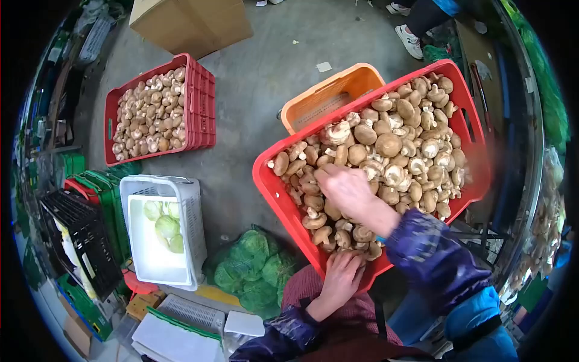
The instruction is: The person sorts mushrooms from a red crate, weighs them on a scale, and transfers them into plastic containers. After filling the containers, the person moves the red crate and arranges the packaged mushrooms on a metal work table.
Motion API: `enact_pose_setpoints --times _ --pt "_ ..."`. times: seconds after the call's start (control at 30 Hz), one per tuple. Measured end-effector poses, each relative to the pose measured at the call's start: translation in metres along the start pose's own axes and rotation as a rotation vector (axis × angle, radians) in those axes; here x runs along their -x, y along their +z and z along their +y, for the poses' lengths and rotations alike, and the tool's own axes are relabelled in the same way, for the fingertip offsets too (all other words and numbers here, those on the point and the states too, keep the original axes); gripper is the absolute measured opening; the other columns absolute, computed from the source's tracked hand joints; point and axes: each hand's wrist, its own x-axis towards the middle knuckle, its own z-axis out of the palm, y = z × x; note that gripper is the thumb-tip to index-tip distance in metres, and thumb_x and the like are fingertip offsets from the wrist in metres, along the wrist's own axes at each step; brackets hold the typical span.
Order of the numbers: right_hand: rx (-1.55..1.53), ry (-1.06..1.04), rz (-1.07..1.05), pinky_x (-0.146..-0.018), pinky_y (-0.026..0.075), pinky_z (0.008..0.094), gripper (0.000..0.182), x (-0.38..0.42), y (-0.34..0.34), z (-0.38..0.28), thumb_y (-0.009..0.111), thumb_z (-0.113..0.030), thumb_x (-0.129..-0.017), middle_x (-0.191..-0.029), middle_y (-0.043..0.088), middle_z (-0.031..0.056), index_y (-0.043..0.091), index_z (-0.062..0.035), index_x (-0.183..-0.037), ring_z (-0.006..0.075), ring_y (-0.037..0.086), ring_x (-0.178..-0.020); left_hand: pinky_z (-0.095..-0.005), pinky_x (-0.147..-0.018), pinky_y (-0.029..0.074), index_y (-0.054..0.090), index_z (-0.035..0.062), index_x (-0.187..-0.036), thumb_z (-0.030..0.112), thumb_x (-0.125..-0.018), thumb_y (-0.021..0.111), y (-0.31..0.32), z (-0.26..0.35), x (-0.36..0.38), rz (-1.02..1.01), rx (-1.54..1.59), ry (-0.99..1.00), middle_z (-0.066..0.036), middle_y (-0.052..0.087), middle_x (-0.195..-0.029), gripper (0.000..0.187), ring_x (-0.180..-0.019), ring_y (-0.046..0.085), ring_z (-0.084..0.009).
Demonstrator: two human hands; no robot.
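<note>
A person is leaning over a red crate (274,190) that is brimming with brown mushrooms (386,145). The crate is sitting tilted, its near corner resting by the person's lap, and its far end is lying over an orange crate (329,96) just behind it.

The right hand (344,187) is reaching into the heap near the crate's left side, palm down, with the fingers (319,176) curling in among the mushrooms; whether they are actually gripping one cannot be told, since the hand is covering whatever lies under it. The left hand (342,274) is resting at the crate's near corner, its fingers spread loosely and lying against the rim and the mushrooms there, holding nothing that shows.

The floor (253,78) is bare grey concrete, with a few scraps of litter lying on it. Well apart to the left, a second red crate (202,102) is standing flat, also filled with mushrooms. Nearer the person, a white basket (190,211) is holding a few pale green cabbages (164,226), and a bag of darker greens (253,271) is lying just beside it. Green and black crates (90,241) are stacking up along the left edge. A cardboard box (190,24) is sitting at the far side, and another person's shoes (410,39) are showing at the top right.
</note>
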Motion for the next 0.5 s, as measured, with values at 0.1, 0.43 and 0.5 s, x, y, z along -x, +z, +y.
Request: enact_pose_setpoints --times 0.1,0.43,0.5 --pt "0.262 0.015 0.026 -0.07 0.05 0.0307 0.018 -0.025 0.029 -0.009 0.053 -0.011 -0.073 -0.104 0.05 0.0107 0.058 -0.0082 -0.09 0.0248 0.051 -0.099 -0.0389 -0.089 0.038 0.056 0.0075 -0.102 0.008 -0.079 0.058 -0.02 -0.012 0.002 0.087 0.067 0.0 -0.01 0.054 -0.106 0.023 -0.1 0.05 -0.028" --pt "-0.136 0.093 0.227 -0.065 0.049 0.0406 0.018 0.081 0.042 0.042 0.054 -0.001 -0.07 -0.089 0.048 0.0142 0.053 -0.0049 -0.088 0.0343 0.055 -0.079 -0.0326 -0.074 0.047 0.056 0.0008 -0.101 0.002 -0.078 0.056 -0.081 -0.039 -0.084 0.471 0.135 -0.024 -0.013 0.057 -0.092 0.023 -0.085 0.059 -0.0264" --pt "-0.156 0.123 0.214 -0.063 0.049 0.0406 0.016 0.097 0.036 0.041 0.054 -0.002 -0.071 -0.086 0.049 0.0128 0.054 -0.0053 -0.086 0.0341 0.056 -0.075 -0.0357 -0.078 0.046 0.052 -0.0003 -0.108 0.008 -0.078 0.059 -0.082 -0.055 -0.123 0.47 0.043 -0.021 -0.015 0.055 -0.099 0.032 -0.09 0.056 -0.0296"
